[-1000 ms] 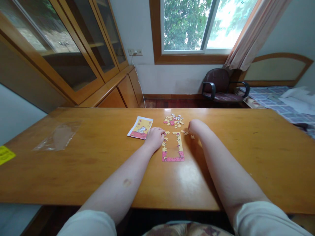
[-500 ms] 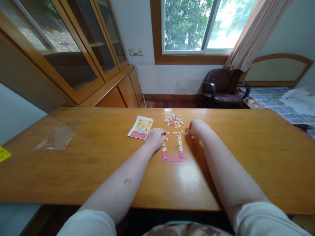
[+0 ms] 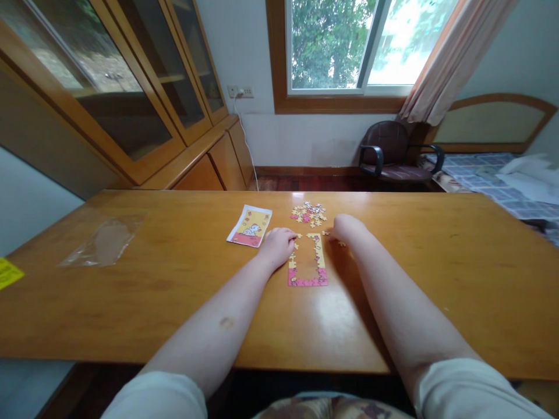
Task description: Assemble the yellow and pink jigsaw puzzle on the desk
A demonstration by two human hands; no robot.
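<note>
A jigsaw puzzle border (image 3: 322,260) lies flat on the table, yellow above and pink along its near edge, with bare wood inside and a gap in its top side. At its upper left corner rests my left hand (image 3: 278,246), fingers curled together, the tips touching a yellow jigsaw puzzle piece (image 3: 299,235). My right hand (image 3: 348,227) is closed in a pinch just right of the border, low over a few loose pieces (image 3: 326,233); its fingertips are hidden. Beyond the border lies a pile of loose puzzle pieces (image 3: 308,214), yellow, pink and some pale.
A picture card (image 3: 250,226) with a white animal lies left of the border. Farther left is a clear plastic bag (image 3: 109,238) and a yellow label (image 3: 9,273). Behind the wooden table (image 3: 174,302) stand a cabinet (image 3: 209,163), a chair (image 3: 388,148) and a bed (image 3: 502,169).
My right hand has moved slightly left and down over the loose pieces, covering some of them. My left hand stays almost where it was at the upper left corner.
</note>
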